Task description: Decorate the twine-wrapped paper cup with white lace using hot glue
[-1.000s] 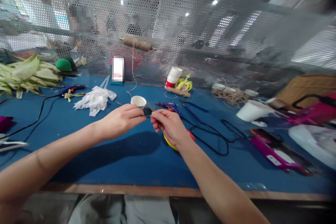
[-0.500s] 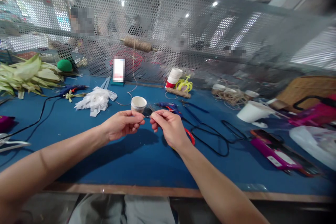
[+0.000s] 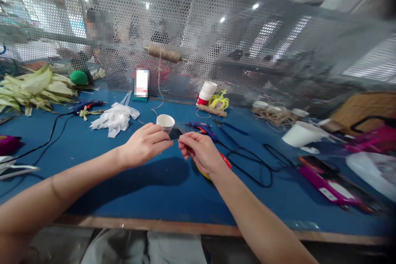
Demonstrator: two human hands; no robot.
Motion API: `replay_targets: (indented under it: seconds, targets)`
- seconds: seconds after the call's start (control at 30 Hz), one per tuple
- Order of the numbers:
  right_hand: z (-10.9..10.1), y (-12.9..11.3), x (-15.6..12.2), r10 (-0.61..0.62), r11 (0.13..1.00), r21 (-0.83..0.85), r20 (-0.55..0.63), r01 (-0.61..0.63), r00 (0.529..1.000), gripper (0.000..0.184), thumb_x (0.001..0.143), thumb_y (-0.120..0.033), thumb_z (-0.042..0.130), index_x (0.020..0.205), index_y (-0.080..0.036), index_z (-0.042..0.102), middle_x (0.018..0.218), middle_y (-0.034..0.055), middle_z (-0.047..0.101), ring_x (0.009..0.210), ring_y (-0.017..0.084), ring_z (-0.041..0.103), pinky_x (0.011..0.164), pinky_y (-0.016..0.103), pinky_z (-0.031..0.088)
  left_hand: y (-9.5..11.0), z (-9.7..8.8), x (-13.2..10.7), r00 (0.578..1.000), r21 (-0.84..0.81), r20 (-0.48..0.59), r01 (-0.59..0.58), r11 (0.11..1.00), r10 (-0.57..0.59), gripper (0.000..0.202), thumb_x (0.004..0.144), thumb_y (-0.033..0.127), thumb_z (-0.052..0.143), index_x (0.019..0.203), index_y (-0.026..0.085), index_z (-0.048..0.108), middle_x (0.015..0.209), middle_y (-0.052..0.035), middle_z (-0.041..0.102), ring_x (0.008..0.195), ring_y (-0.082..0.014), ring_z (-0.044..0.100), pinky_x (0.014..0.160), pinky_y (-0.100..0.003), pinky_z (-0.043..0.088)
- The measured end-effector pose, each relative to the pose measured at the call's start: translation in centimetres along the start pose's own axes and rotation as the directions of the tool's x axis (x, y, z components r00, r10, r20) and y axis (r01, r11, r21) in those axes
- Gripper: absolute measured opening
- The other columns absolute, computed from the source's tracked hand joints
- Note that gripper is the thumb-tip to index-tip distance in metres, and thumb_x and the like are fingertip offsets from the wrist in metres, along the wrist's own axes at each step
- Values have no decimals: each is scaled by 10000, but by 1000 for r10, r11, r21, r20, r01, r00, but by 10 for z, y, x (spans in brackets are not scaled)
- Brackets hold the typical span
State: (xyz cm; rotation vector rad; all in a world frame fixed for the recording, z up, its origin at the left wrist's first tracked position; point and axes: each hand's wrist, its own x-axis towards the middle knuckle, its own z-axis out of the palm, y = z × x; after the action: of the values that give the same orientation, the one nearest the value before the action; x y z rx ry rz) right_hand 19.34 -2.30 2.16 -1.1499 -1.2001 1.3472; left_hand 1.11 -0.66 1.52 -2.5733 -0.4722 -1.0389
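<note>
Over the blue table, my left hand is turned back up, its fingers closed at the tips. Facing it, my right hand pinches with thumb and forefinger. A thin strand, perhaps wire or thread, shows in the small gap between the two sets of fingertips; its kind is too fine to make out. Just behind my left hand stands a white paper cup, its lower part hidden. Scissors with red and yellow handles lie partly under my right hand. Beyond it lies a blue glue gun.
White lace, a second glue gun and pale husks lie left. A twine roll hangs on the mesh screen. Black cable, pliers, a white cup and a purple tool occupy the right.
My left hand has rolled over, so its back now faces up. The thin strand that stuck out above my right hand no longer shows there. The whole view has shifted slightly.
</note>
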Motion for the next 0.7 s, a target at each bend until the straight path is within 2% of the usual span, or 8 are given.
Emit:
replay_targets:
  seconds: [0.1,0.17,0.23,0.33,0.43,0.57,0.63,0.7]
  targets:
    - [1,1,-2,-66,998,-13,-17,66,998,192,627,-307,665,594,-138,580,505,-17,563,414,70,491,374,188,376,4,1,2,925,-343,6,358,868,-379,116,785,192,542,766,163,652,749,-56,668,686,-139,551,658,-280,424]
    - [2,2,-3,-161,985,-66,-45,157,986,195,652,-322,652,620,-139,591,533,-8,576,435,80,509,389,199,401,8,5,5,695,-620,188,632,465,-694,88,723,237,617,717,153,641,707,-45,653,635,-120,549,616,-258,424]
    - [2,5,-5,-252,960,-140,-69,241,965,201,674,-334,641,642,-140,600,564,2,591,453,89,523,411,214,428,12,9,6,439,-737,487,670,-86,-755,143,672,270,662,690,138,612,672,-29,630,558,-86,523,550,-226,407]
    - [2,6,-5,-280,949,-172,-85,263,956,206,676,-342,642,650,-141,602,568,5,592,454,90,522,412,215,432,13,14,7,318,-684,701,551,-477,-638,210,625,291,696,674,125,578,659,-13,602,511,-52,488,527,-202,393]
    - [1,5,-2,-192,978,-100,-83,184,978,205,658,-337,650,627,-141,596,534,-6,572,430,82,505,381,198,398,10,11,6,430,-737,568,644,-202,-701,200,646,275,678,751,129,592,699,-27,616,594,-89,539,596,-238,429]
    - [-3,2,2,-107,994,-43,-89,104,990,199,630,-316,664,585,-142,580,495,-15,553,401,72,483,361,190,370,2,0,5,869,-443,21,451,775,-494,173,758,219,568,916,161,610,914,-89,637,848,-176,554,768,-340,431]
    - [-4,1,3,-104,994,-36,-91,101,990,198,622,-312,668,577,-141,578,484,-19,548,394,70,475,358,192,366,-1,-3,4,979,-191,-27,193,962,-202,181,818,160,467,920,169,617,943,-96,642,883,-182,542,781,-342,424]
    - [-4,1,3,-102,995,-32,-90,99,991,195,617,-309,667,575,-141,578,478,-20,545,390,70,472,356,193,364,-5,-4,3,999,-58,30,40,998,-38,233,840,119,406,947,160,609,951,-97,648,892,-181,537,769,-327,428]
